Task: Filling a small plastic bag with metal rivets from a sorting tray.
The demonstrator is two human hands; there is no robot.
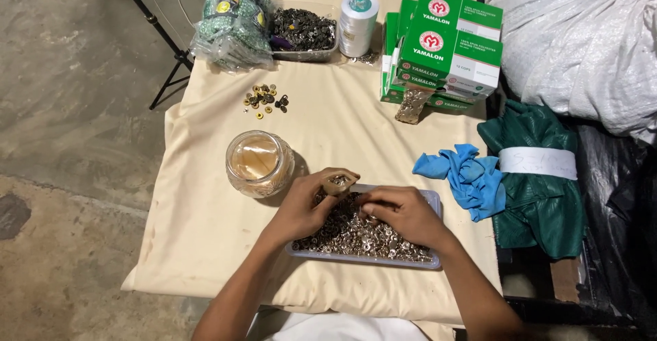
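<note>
Both hands rest in a tray [432,200] of small metal rings [356,237]. The left hand [308,207] pinches a small bag [337,183], while the right hand [404,212] picks among the rings. A glass jar [259,163] stands just beside the left hand.

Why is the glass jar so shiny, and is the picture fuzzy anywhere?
Head view: light from above glints off the glass jar and the metal rings in the tray; the hands, left hand and right hand, look sharp, while the dark right edge loses detail.

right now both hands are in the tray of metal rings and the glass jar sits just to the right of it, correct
Not quite. Both the left hand and right hand are in the tray of metal rings, but the glass jar sits to its left, as the head view shows.
</note>
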